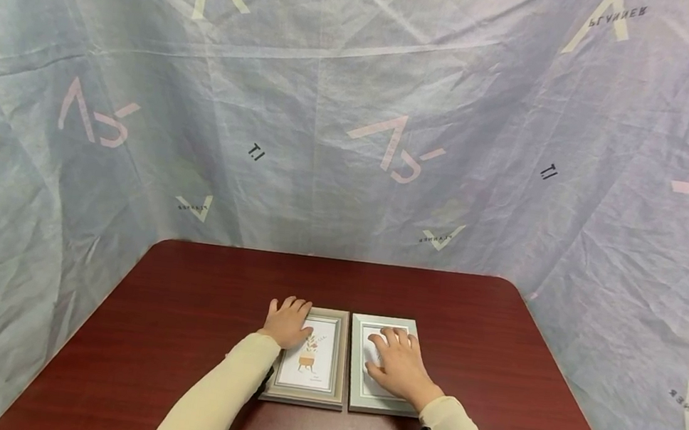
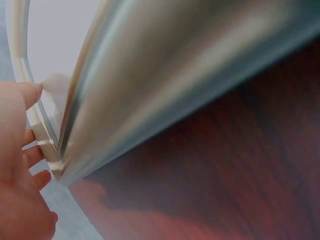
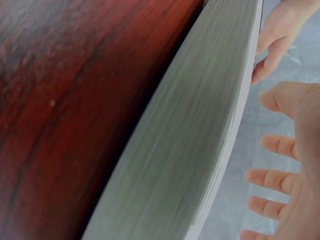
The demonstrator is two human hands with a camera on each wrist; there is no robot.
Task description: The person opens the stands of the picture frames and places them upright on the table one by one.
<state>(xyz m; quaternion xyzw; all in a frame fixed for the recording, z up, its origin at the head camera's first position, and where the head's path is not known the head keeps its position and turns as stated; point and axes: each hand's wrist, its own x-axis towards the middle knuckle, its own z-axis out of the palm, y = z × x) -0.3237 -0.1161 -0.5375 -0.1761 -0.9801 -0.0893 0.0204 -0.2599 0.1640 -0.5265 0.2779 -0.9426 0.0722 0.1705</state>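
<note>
Two picture frames lie side by side, face up, with a narrow gap between them. My left hand (image 1: pixel 287 323) rests at the upper left corner of the beige picture frame (image 1: pixel 339 365), which holds a print of a potted plant. In the left wrist view the thumb reaches over the white print area, while the other fingertips lie by the frame's edge. Over the pale green picture frame (image 1: pixel 355 392) my right hand (image 1: pixel 400 365) hovers with fingers spread, hiding most of its print. The right wrist view shows those fingers (image 3: pixel 272 180) apart from the frame's side (image 3: pixel 170 125).
Both frames lie on a dark red wood-grain table (image 1: pixel 191 311) with rounded far corners. Grey fabric (image 1: pixel 320 97) with printed letters hangs behind the table and along both sides.
</note>
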